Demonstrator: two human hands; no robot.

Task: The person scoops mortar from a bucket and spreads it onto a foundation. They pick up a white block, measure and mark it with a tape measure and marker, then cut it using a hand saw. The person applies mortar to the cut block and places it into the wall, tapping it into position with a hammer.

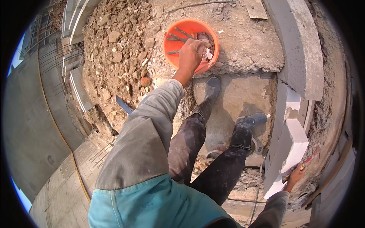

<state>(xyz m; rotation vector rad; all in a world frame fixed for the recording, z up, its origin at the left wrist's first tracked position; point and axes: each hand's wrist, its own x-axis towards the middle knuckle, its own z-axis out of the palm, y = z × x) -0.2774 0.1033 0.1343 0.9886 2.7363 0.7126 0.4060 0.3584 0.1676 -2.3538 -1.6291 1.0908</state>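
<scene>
My left hand [191, 56] reaches over the near rim of an orange bucket [170, 60], its fingers curled down inside. What they close on is hidden by the hand; a whitish piece [208, 55] shows beside the fingertips. Several dark rods [184, 32] lean in the bucket, next to greyish material at its right side. At the lower right, my right hand [295, 175] is wrapped round a small hand tool [302, 166] with an orange-brown part. A thin red piece extends beyond it. This hand is beside a white block [292, 146].
Broken stones and rubble [118, 45] cover the ground left of the bucket. A row of pale blocks [300, 49] forms a low wall on the right. My boots [253, 119] stand on a concrete slab [232, 89]. A blue blade-like piece [123, 105] lies by the rubble.
</scene>
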